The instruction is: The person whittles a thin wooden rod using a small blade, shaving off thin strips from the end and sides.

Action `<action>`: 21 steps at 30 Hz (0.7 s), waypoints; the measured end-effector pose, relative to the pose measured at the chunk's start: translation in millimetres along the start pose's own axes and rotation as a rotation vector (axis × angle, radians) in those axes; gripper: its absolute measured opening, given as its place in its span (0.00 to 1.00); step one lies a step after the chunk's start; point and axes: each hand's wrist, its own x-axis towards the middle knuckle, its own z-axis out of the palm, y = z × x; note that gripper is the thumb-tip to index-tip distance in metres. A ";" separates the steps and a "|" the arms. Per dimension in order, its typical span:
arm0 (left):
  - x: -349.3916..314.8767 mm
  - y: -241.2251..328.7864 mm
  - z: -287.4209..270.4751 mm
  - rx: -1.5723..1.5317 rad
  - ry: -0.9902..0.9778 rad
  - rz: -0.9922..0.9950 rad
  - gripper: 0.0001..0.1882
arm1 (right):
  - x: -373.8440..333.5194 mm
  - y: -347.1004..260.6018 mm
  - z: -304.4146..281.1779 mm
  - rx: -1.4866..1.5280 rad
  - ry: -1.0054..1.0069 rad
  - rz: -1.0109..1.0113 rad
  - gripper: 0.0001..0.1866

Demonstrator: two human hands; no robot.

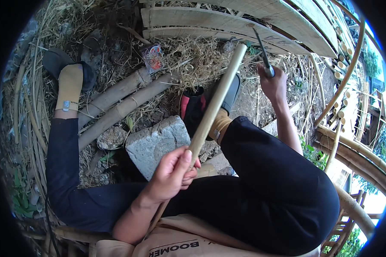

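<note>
Two bare hands are seen at work on a bamboo stick (214, 100), which is held slanting upward and away from the body. The left hand (173, 173) is closed around the lower part of the stick, with the thumb laid along its near side and the fingers curled under it. The stick's upper end is raised well beyond this hand and ends just left of the right hand (273, 83). The right hand is clenched around the handle of a dark blade (260, 45), which is pointed up and leftward from the fist, with its tip close to the stick's top end; whether blade and stick are touching cannot be told. Below the left hand the stick is continued between the forearm and the black trousers (261, 188), where its lower end is hidden. A grey stone block (156, 143) is seen just beyond the left hand, and two thick bamboo poles (116, 105) are laid side by side farther out to the left of it. A foot in a yellow sock (69, 88) is placed well to the left of both hands, while the other foot is largely covered by the stick. Split bamboo slats (227, 23) are stacked beyond the right hand. The blade's edge is too thin to be made out clearly.
</note>
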 end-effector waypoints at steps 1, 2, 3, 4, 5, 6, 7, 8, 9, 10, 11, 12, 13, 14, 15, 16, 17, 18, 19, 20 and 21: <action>-1.4 5.2 -2.8 -0.028 0.010 0.007 0.20 | -0.1 7.1 6.5 0.043 0.049 -0.057 0.22; -0.2 8.9 -5.8 -0.028 0.004 0.005 0.20 | -3.1 8.7 3.8 0.039 0.052 -0.054 0.22; 1.1 12.3 -8.4 -0.054 0.010 0.025 0.20 | -7.5 9.5 0.7 0.052 0.012 -0.043 0.22; 2.0 15.2 -10.4 -0.079 0.016 0.046 0.19 | -12.4 10.4 -1.8 0.066 -0.027 -0.031 0.21; 3.7 16.5 -12.2 -0.112 0.029 0.032 0.19 | -17.5 10.6 0.7 0.094 -0.060 -0.046 0.22; 3.6 17.1 -13.5 -0.111 0.033 0.034 0.19 | -26.2 -7.1 -1.4 0.154 -0.114 -0.031 0.21; 3.6 17.5 -14.5 -0.090 0.049 0.048 0.19 | -30.3 -11.3 4.0 0.225 -0.165 -0.061 0.21; 3.5 17.7 -14.9 -0.070 0.063 0.060 0.19 | -33.6 -13.7 7.9 0.295 -0.216 -0.090 0.21; 3.2 18.2 -15.1 -0.069 0.063 0.062 0.18 | -36.1 -18.1 8.3 0.334 -0.298 -0.175 0.19; 4.0 18.0 -14.9 -0.067 0.066 0.062 0.18 | -40.7 -24.4 9.7 0.337 -0.299 -0.175 0.19; 5.0 17.0 -15.4 -0.062 0.068 0.059 0.18 | -47.7 -31.8 11.2 0.610 -0.461 -0.067 0.16; 6.1 16.3 -15.7 -0.058 0.069 0.059 0.18 | -53.2 -39.4 10.2 0.880 -0.618 0.044 0.14; 7.3 14.5 -15.9 -0.058 0.068 0.059 0.18 | -56.5 -47.7 4.6 1.153 -0.825 0.238 0.13; 8.8 13.1 -14.7 -0.048 0.078 0.052 0.18 | -55.9 -49.6 2.0 1.153 -0.821 0.237 0.13; 9.9 12.5 -13.7 -0.040 0.088 0.046 0.18 | -55.1 -51.0 -0.3 1.134 -0.838 0.210 0.13; 10.6 12.8 -13.1 -0.039 0.084 0.048 0.18 | -54.4 -51.8 -2.3 1.114 -0.855 0.182 0.14; 10.4 12.0 -13.3 -0.038 0.085 0.048 0.18 | -55.5 -50.7 -1.1 1.147 -0.883 0.207 0.14; 10.1 11.7 -13.7 -0.037 0.086 0.048 0.17 | -55.7 -51.1 -1.3 1.146 -0.887 0.205 0.14; 9.9 12.6 -14.1 -0.040 0.088 0.051 0.17 | -55.6 -52.1 -1.7 1.157 -0.865 0.218 0.14; 9.6 13.8 -14.9 -0.051 0.090 0.048 0.17 | -56.4 -52.6 -1.8 1.168 -0.843 0.234 0.14; 9.2 15.1 -15.8 -0.062 0.092 0.045 0.17 | -56.9 -51.4 -2.0 1.163 -0.847 0.235 0.14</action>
